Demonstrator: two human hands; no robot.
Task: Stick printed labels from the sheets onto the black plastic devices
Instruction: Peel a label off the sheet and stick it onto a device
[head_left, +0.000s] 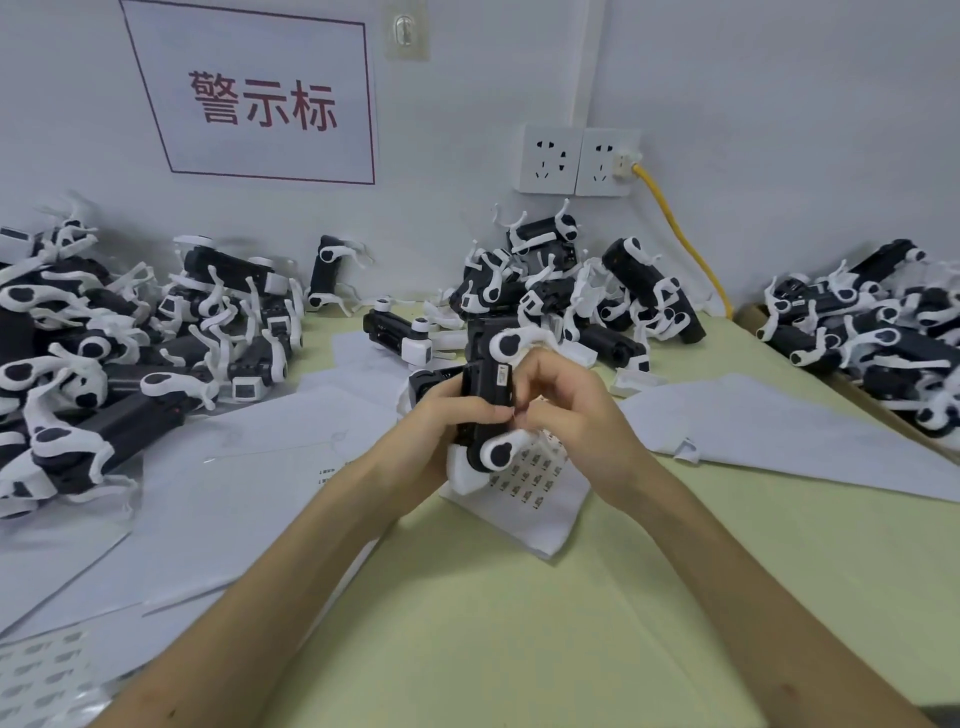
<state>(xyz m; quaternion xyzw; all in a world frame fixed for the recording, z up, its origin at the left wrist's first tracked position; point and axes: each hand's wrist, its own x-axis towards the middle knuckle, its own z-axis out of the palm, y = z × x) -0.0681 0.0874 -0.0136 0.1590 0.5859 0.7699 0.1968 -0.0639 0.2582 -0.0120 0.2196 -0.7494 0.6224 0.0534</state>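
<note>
Near tabletop (519, 623) bare, open to reach. Device piles left (104, 332), center rear (571, 291), right (872, 332) block passage; loose sheets (234, 483) between.

Forearms reach forward, hands meeting — left hand (441, 418) curled gripping, right hand (569, 410) fingertips pinched.

Sign (260, 98): white, red border, red characters, fixed to the wall (779, 104). Hook (407, 28): clear adhesive type, right of the sign. Sockets (579, 161): two, side by side. Plug (623, 162) in the right socket; yellow cable (685, 244) runs down to the pale green table (519, 649).
</note>
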